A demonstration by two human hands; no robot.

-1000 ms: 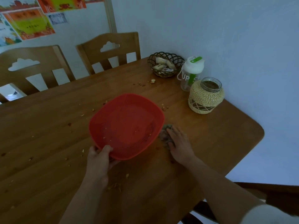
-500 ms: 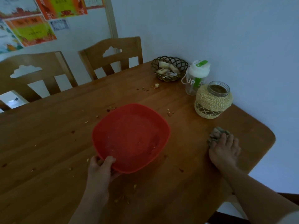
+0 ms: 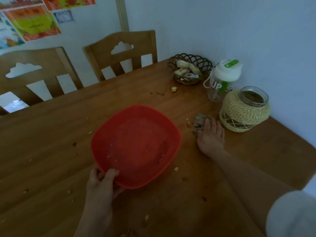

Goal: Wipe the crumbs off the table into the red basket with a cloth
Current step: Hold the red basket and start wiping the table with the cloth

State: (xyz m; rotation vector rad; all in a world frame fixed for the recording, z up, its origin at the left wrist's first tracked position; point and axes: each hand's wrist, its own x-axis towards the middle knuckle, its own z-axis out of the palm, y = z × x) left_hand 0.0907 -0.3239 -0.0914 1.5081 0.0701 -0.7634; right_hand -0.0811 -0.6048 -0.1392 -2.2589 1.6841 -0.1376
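The red basket (image 3: 136, 144) is tilted on the wooden table (image 3: 51, 134), and my left hand (image 3: 100, 185) grips its near rim with the thumb over the edge. My right hand (image 3: 211, 135) lies flat with straight fingers on a crumpled grey cloth (image 3: 200, 122), pressing it to the table just right of the basket. Crumbs (image 3: 188, 124) lie beside the cloth, more crumbs (image 3: 160, 93) sit near the far side, and others are scattered left and in front of the basket. A few specks lie inside the basket.
A twine-wrapped glass jar (image 3: 244, 110) stands right beside my right hand. Behind it are a clear bottle with a white lid (image 3: 224, 79) and a wicker bowl of wrapped snacks (image 3: 189, 69). Two wooden chairs (image 3: 123, 53) stand at the far edge. The wall runs along the right.
My right hand slid the cloth from the basket's edge out toward the right table edge, then forward and left to beside the jar. My left hand kept hold of the basket.
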